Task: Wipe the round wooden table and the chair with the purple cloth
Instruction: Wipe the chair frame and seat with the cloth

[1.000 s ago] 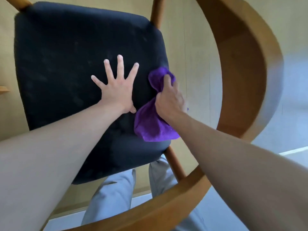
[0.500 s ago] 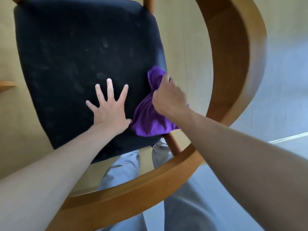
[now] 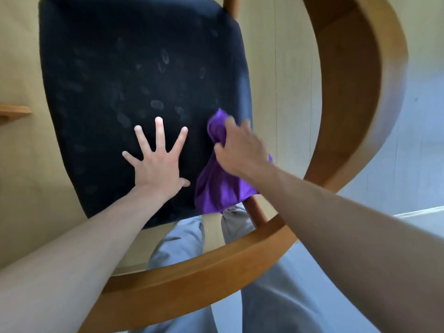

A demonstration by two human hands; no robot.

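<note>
I look straight down on the chair, whose black fabric seat (image 3: pixel 125 75) shows pale finger marks. Its curved wooden backrest (image 3: pixel 346 131) arcs round the right side and the near edge. My left hand (image 3: pixel 157 164) presses flat on the near part of the seat with its fingers spread wide. My right hand (image 3: pixel 240 150) grips the bunched purple cloth (image 3: pixel 218 186) at the seat's right edge. The cloth hangs down over the seat's near right corner. The round wooden table is out of view.
A wooden chair leg (image 3: pixel 258 212) rises under the cloth. My grey trouser legs (image 3: pixel 182 239) stand between seat and backrest. Light wooden floor (image 3: pixel 286 68) lies beneath, a pale blue-grey floor (image 3: pixel 420 145) to the right, and a small wooden piece (image 3: pixel 12 112) at the left edge.
Both hands have drawn back along the seat toward its near edge, leaving more seat and fresh finger marks visible beyond them. The cloth has slid with my right hand to the near right corner.
</note>
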